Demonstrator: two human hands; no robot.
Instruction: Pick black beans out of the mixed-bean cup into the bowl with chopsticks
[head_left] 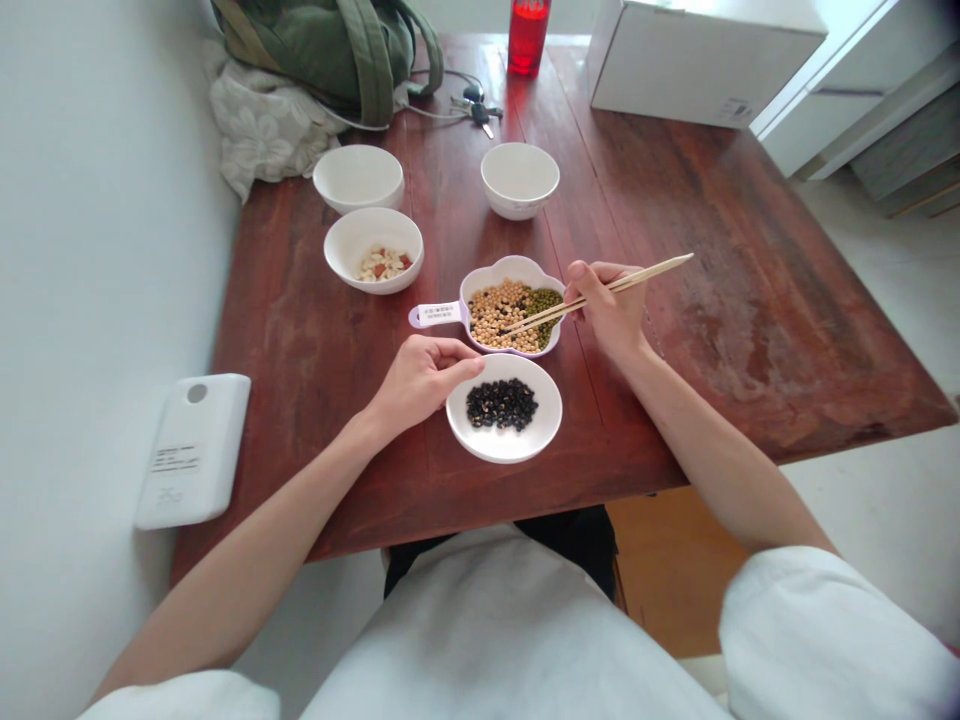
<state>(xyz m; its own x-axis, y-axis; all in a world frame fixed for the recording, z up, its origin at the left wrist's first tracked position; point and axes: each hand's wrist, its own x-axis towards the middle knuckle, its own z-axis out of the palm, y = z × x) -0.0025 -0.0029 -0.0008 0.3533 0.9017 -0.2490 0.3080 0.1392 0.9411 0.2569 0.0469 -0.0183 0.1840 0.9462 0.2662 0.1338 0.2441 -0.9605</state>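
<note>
My right hand (pixel 613 305) is closed around a pair of wooden chopsticks (pixel 652 270). Their tips reach into a purple-edged, flower-shaped dish (pixel 480 272) with a short labelled handle, among yellow soybeans (pixel 495 302), a few dark beans and green mung beans (pixel 549 300). Close in front of that dish stands a white bowl (pixel 504 447) with black beans (pixel 501 403) in it. My left hand (pixel 427 375) grips this bowl's left rim with thumb and fingers. Whether a bean is between the chopstick tips is too small to tell.
Behind the dish are a white bowl (pixel 337 255) with pale nut pieces and two more white bowls (pixel 358 172), (pixel 519 185). Farther back lie a green bag (pixel 315 60), keys (pixel 480 112), a red bottle (pixel 529 40) and a white box (pixel 690 65). A white device (pixel 196 450) lies by the left wall.
</note>
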